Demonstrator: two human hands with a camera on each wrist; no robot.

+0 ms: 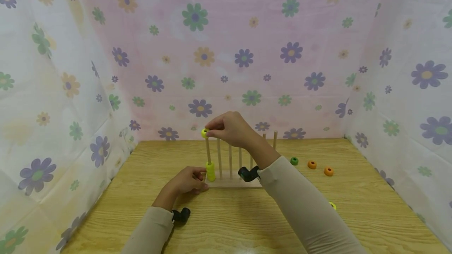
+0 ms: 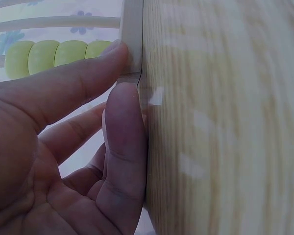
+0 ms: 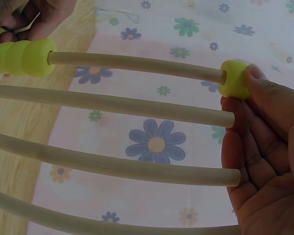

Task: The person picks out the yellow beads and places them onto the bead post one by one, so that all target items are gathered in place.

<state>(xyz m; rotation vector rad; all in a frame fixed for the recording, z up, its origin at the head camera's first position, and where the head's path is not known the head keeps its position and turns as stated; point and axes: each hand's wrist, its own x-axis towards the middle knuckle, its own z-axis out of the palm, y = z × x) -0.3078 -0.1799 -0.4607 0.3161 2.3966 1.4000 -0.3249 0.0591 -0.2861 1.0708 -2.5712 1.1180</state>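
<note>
My right hand (image 1: pixel 231 128) pinches a yellow bead (image 3: pixel 233 81) between thumb and fingertips, at the top of the leftmost wooden peg (image 3: pixel 137 64). The peg's tip runs into the bead's hole. Lower on that same peg sits a stack of several yellow beads (image 1: pixel 210 172), down at the stand's base. The wooden peg stand (image 1: pixel 233 184) is upright on the table, its other pegs bare where they show. At its left end, my left hand (image 1: pixel 187 181) grips the base, thumb (image 2: pixel 95 71) close beside the stacked beads. My right forearm hides part of the stand's right side.
To the right of the stand lie a green bead (image 1: pixel 294 161) and two orange beads (image 1: pixel 312 164). Another yellow bead (image 1: pixel 333 205) shows partly behind my right sleeve (image 1: pixel 303 203). Flower-patterned cloth (image 1: pixel 226 50) encloses the wooden table (image 1: pixel 226 222) at the back and sides.
</note>
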